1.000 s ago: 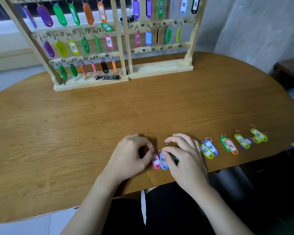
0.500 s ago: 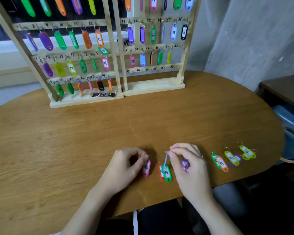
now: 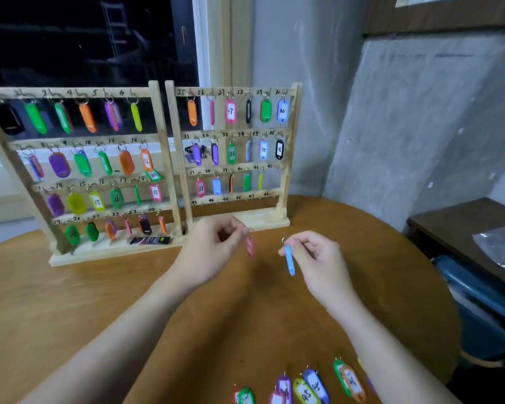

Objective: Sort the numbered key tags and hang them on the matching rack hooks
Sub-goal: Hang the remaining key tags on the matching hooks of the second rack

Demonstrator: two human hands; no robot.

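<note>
I see most hooks filled; the right rack's (image 3: 286, 176) bottom row is bare. My left hand (image 3: 213, 252) pinches a pink tag (image 3: 249, 246), my right hand (image 3: 318, 258) a blue tag (image 3: 289, 259), both raised near that rack. Several loose tags (image 3: 309, 387) wait on the near bench (image 3: 70, 301).

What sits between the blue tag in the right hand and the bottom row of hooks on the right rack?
Head view: only bare table between blue tag and right rack; its bottom hooks hang empty.

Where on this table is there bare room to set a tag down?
Bare table runs left of the left hand, between the rack base and the near edge. Crowded: the loose tags along the near edge.
</note>
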